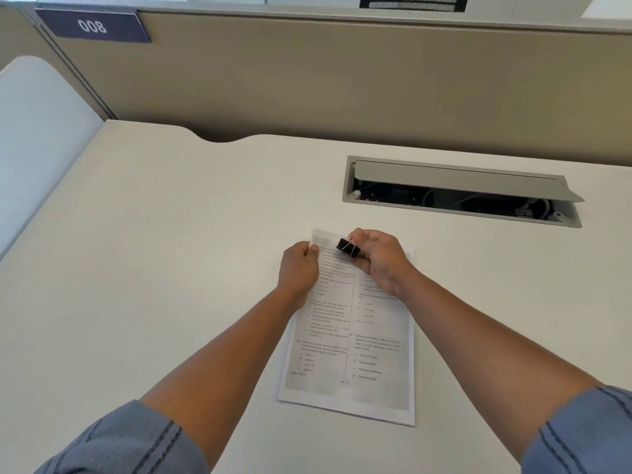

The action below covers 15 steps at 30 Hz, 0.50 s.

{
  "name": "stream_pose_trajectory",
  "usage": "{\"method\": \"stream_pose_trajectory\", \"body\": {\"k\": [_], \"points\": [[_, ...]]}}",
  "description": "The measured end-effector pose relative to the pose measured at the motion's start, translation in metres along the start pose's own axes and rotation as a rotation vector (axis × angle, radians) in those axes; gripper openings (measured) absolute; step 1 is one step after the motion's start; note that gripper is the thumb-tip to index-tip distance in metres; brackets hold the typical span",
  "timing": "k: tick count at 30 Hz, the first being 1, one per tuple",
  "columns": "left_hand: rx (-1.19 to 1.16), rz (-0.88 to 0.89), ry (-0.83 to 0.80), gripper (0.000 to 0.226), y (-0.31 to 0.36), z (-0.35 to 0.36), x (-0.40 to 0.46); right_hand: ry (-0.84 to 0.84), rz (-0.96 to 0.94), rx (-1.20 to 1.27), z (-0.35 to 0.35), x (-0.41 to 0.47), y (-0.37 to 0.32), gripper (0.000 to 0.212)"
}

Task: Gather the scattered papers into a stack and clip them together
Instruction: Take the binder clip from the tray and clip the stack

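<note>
A stack of printed papers point(362, 354) lies on the white desk point(171, 251), its long side running away from me. My left hand point(298, 268) pinches the stack's far left corner and lifts it slightly. My right hand point(379, 260) holds a black binder clip point(349, 248) by its wire handles, over the far edge of the stack just right of that corner. Whether the clip's jaws grip the paper cannot be told.
An open cable tray point(458, 193) with a raised grey lid is set into the desk at the back right. A beige partition point(342, 80) runs along the far edge, with a blue sign reading 008 point(92, 26). A white panel point(41, 138) stands at the left.
</note>
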State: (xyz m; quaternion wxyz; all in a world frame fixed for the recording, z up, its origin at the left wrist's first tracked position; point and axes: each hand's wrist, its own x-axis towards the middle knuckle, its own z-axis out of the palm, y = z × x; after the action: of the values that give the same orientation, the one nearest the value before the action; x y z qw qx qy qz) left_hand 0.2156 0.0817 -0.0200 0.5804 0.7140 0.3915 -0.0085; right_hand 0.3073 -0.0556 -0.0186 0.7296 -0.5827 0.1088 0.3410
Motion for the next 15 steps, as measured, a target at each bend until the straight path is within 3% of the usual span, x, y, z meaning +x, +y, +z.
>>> {"method": "stream_pose_trajectory", "body": {"k": [7,15], "points": [[-0.038,0.117,0.018,0.031,-0.013,0.001,-0.01,0.064,-0.246,-0.22,0.019,-0.002,-0.035,0.013],[-0.066,0.172,0.004,0.028,-0.021,0.002,-0.012,0.056,-0.265,-0.353,0.037,0.008,-0.033,0.018]]}}
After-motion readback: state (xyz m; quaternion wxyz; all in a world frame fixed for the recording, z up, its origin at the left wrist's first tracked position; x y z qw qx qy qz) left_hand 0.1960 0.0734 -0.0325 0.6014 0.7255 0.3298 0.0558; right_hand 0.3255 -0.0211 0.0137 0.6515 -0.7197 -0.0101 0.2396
